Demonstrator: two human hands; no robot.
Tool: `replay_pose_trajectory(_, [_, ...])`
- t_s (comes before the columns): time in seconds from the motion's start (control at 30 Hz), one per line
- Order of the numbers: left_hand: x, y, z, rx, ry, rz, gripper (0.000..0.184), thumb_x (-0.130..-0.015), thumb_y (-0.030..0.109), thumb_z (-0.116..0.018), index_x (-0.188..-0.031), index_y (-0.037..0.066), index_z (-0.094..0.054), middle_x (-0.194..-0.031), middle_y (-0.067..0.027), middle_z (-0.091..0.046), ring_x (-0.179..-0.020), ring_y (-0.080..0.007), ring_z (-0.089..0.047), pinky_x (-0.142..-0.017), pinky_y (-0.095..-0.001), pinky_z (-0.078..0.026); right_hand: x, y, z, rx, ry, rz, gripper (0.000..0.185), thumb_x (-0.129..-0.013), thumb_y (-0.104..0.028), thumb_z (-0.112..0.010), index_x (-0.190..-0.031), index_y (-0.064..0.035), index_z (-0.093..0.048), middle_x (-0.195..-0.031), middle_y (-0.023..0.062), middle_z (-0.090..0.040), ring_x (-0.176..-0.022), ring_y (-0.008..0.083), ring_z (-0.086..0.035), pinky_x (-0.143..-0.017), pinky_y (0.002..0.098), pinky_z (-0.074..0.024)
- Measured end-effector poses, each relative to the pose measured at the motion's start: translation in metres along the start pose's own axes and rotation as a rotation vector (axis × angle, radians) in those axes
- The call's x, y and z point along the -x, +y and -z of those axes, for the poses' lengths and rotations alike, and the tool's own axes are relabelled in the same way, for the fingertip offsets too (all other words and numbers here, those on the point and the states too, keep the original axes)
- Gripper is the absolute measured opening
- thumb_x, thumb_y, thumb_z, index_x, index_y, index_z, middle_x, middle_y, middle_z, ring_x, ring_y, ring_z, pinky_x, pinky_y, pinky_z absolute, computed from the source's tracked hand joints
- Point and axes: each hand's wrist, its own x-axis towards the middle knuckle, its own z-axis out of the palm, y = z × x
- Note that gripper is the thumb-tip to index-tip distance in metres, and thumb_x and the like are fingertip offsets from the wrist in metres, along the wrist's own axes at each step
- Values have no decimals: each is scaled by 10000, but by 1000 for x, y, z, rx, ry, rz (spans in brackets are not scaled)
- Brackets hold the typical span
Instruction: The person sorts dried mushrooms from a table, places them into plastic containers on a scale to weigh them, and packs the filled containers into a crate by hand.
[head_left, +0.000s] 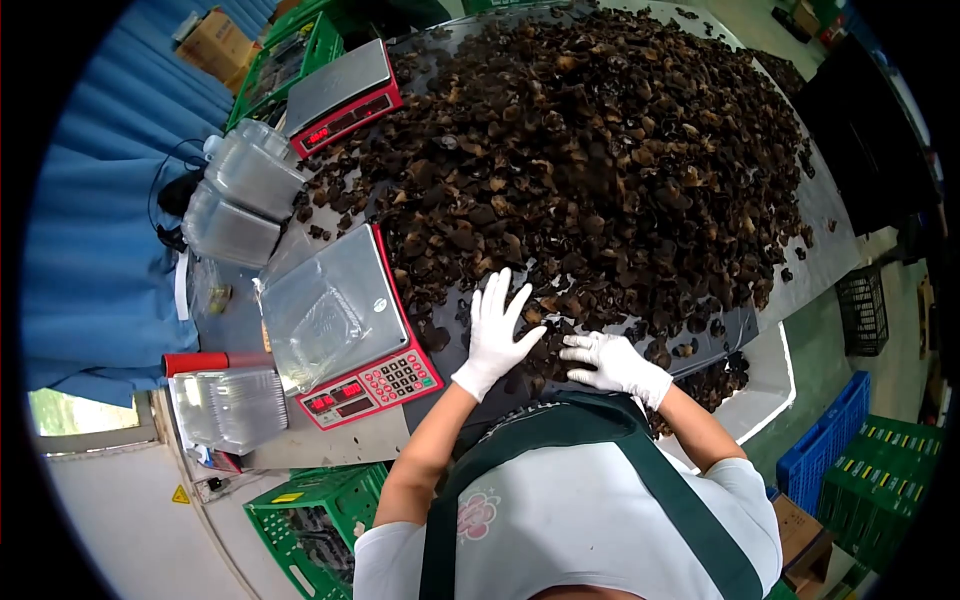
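Observation:
A large heap of dried dark-brown mushrooms, which look like wood ear (pixel 590 170), covers most of the table. My left hand (pixel 495 335), in a white glove, lies over the near edge of the heap with its fingers spread and nothing held. To its right, my right hand (pixel 618 367), also gloved in white, points its parted fingers leftward over loose pieces at the table's front edge. Left of my hands stands a red digital scale (pixel 385 385) with a clear plastic container (pixel 330 320) on its plate.
A second red scale (pixel 345 120) stands farther back. Stacks of clear plastic boxes (pixel 235 215) and lids (pixel 230 410) sit at the left. A white bin (pixel 770 385) with mushroom pieces is at my right, near a blue crate (pixel 825 440). Green crates (pixel 320 510) stand below left.

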Motion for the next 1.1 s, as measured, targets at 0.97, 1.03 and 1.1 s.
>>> replay_pose_trajectory(0.97, [77,-19,-6,-106,121,227,543,-754,220,-739,-1226,57,-527,-1449,-226,-340,-1224,-406,-428,-1008,-460,-364,-80,-7,-17,266,424,-134,288,-739,-133,-659,-1015,-60,-621,-1053,97,-629,-976,269,-564,-803,377,-461])
replay_pose_trajectory(1.03, [77,-20,-7,-100,124,229,542,-755,227,-736,-1226,58,-529,-1448,-229,-339,-1227,-406,-426,-1008,-463,-365,-95,-4,-15,333,357,-172,245,-738,-114,-633,-977,-59,-630,-997,98,-639,-973,272,-568,-800,378,-466])
replay_pose_trajectory(1.1, [77,-21,-8,-103,130,226,542,-755,229,-736,-1226,58,-529,-1446,-230,-342,-1227,-406,-426,-1008,-463,-365,-104,0,-6,296,250,-199,160,-730,-98,-589,-875,-56,-645,-854,103,-644,-892,287,-597,-758,402,-489])
